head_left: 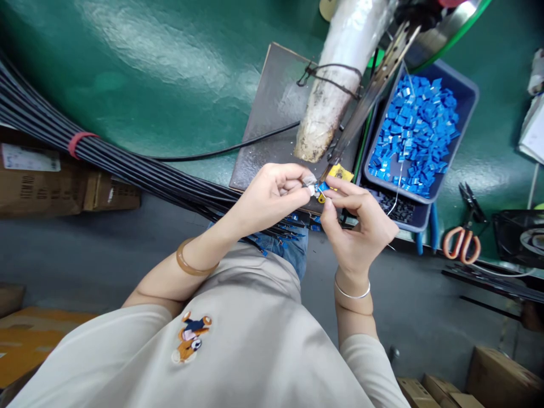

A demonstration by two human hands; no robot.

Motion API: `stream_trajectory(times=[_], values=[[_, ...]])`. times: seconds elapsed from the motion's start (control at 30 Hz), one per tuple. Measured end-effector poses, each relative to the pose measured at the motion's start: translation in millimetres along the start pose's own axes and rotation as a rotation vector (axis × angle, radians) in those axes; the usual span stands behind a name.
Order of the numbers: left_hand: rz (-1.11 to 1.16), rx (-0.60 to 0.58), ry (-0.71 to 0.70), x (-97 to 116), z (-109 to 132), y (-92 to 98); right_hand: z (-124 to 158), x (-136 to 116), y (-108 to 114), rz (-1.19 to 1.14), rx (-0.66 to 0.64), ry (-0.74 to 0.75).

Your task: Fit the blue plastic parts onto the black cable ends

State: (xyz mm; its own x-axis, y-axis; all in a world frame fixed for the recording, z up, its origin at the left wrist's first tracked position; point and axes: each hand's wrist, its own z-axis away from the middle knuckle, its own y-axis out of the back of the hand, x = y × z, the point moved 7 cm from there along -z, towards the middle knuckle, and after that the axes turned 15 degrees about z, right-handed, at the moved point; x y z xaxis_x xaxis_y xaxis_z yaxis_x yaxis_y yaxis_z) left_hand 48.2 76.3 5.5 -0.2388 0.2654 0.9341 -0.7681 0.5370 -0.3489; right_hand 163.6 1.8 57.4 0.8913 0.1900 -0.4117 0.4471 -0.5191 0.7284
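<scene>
My left hand (280, 195) is closed in a pinch at a small blue circuit board (323, 186), with something whitish at its fingertips. Close on the right, my right hand (359, 221) pinches a thin silvery solder wire (322, 195) against the board. A soldering iron (361, 110) slants down from the upper right, its tip right by the board. Yellow material (341, 173) lies just behind my fingers. The fingers partly hide the board, and I cannot tell whether a cable is joined to it.
A grey bin (463, 127) of blue boards stands at right, above another bin of dark parts (397, 208). Orange-handled scissors (462, 243) lie further right. A plastic-wrapped tube (340, 73) hangs over a dark plate (280, 85). Bundled black cables (127, 167) run from the left.
</scene>
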Motion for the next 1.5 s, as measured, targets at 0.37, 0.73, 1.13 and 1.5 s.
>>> stream_trajectory(times=[0.37,0.73,1.13,1.5], values=[[0.04,0.023,0.001,2,0,0.5,-3,-2,0,0.004,-0.003,0.016],[0.095,-0.043,0.046,4,-1,-3.5,-2,-8,4,0.042,0.014,0.054],[0.075,-0.055,0.025,7,0,-4.4,-5,-12,7,0.106,0.037,0.082],[0.066,-0.096,0.093,-1,2,-4.5,2,-11,5,0.164,0.049,0.106]])
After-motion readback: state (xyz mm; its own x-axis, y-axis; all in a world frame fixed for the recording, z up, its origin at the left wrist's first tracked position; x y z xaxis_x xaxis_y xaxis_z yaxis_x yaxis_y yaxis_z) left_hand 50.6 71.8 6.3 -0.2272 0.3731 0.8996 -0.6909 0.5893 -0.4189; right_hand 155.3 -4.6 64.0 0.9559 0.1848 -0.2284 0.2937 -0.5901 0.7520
